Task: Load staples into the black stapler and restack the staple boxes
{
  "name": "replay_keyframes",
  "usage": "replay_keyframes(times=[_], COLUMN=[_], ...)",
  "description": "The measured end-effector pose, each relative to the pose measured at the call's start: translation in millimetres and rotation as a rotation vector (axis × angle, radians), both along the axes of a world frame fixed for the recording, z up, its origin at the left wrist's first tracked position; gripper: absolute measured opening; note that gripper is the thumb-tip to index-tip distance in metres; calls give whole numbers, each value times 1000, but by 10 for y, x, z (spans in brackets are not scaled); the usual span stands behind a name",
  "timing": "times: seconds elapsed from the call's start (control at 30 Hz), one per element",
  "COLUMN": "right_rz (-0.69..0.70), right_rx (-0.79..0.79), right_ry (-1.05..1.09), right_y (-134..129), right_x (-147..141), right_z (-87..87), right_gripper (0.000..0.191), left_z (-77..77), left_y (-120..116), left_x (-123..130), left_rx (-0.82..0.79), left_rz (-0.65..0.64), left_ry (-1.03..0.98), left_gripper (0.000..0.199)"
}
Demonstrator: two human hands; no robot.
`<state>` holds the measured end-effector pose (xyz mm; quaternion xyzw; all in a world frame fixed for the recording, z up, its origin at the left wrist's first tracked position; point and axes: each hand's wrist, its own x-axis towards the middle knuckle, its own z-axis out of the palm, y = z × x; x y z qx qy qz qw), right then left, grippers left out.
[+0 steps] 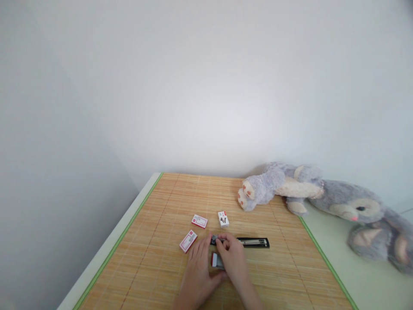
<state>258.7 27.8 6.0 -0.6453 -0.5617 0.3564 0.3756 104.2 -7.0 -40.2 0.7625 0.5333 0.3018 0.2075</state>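
The long black device (256, 243), which looks like an opened stapler with a pale metal strip along it, lies flat on the bamboo mat (155, 241), just beyond both hands and running roughly from left to right. Its left end, with a silver part (214, 237), sits at the fingertips, while its other end sticks out past the right hand (234, 256). That hand is curled over the device's left portion, thumb and forefinger close together at the silver part; whether they pinch something small there, I cannot tell. The left hand (200, 265) is fairly open, fingers straight and side by side, their tips right by the device's left end and the thumb spread toward the other hand; nothing shows in its grasp. Between the hands, nearer the wearer, lies a small grey box (215, 259) with a red side, partly covered by the right hand. A red-and-white box (188, 241) lies just left of the left hand's fingers, with a second red-edged box (199, 221) and a small white box (223, 219) farther off, beyond the device.
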Motion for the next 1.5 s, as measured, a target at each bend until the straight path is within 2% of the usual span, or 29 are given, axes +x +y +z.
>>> replay_keyframes(times=[0.13, 0.23, 0.3, 0.4, 0.63, 1.0, 1.17, 1.27, 1.37, 1.43, 1.5], right_rz=[82, 261, 399, 485, 502, 500, 533, 511, 451, 443, 447], right_rx=[47, 11, -39, -84, -126, -161, -158, -138, -144, -173, -194], right_ry=[-57, -270, -452, -564, -621, -654, -617, -588, -567, -554, -523], right_y=[10, -61, -112, -141, -68, -32, -44, -89, -179, -252, -314], right_x=[122, 298, 385, 423, 362, 363, 362, 465, 699, 871, 986], right_z=[202, 357, 409, 403, 350, 310, 384, 482, 533, 502, 422], right_gripper=[25, 12, 11, 16, 21, 22, 20, 19, 25, 34, 36], left_z=[110, 279, 369, 416, 389, 469, 461, 444, 421, 406, 399], left_y=[-25, -53, -56, -28, 35, 32, 31, 31, 33, 32, 28], left_x=[-24, -39, -43, -51, -74, -62, -62, -66, -72, -70, -58], left_rx=[-10, -76, -108, -132, -171, -210, -206, -191, -180, -179, -172], left_rz=[36, -12, -53, -69, -76, -70, -73, -76, -68, -67, -72], left_ry=[-50, -53, -31, -9, -4, -17, -9, -2, 14, 23, 32], left_gripper=[84, 58, 44, 33, 31, 29, 30, 30, 30, 31, 32])
